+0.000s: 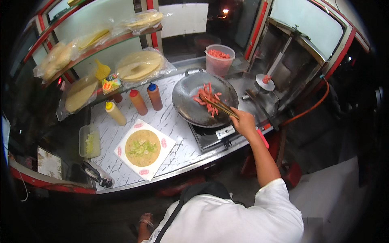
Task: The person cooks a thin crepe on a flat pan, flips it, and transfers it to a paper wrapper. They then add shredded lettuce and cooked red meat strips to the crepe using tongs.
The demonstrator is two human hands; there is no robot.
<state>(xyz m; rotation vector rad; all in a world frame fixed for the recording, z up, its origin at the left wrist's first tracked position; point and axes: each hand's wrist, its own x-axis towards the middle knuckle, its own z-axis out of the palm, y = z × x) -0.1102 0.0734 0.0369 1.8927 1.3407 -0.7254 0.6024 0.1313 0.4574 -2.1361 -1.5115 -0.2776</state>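
Observation:
My right hand (244, 121) grips a pair of brown tongs (223, 108), probably wooden. Their tips are in reddish meat strips (209, 91) lying in a dark wok (187, 97). Under the wok is a black stove (208, 139) on the marble-patterned counter (179, 158). My left hand (146, 219) hangs low beside my body, away from the counter, seemingly in a clear plastic glove; its fingers are too blurred to read. To the left of the stove, a round flatbread (133, 161) topped with shredded lettuce (142, 148) lies on white printed paper (165, 142).
Three squeeze bottles, yellow-capped (116, 114), red-capped (138, 102) and blue-capped (155, 97), stand behind the paper. A lettuce tub (96, 142) and tape dispenser (94, 173) sit left. Beyond the wok are a meat bucket (218, 65) and a vertical spit (278, 66). Bagged flatbreads (139, 65) lie behind.

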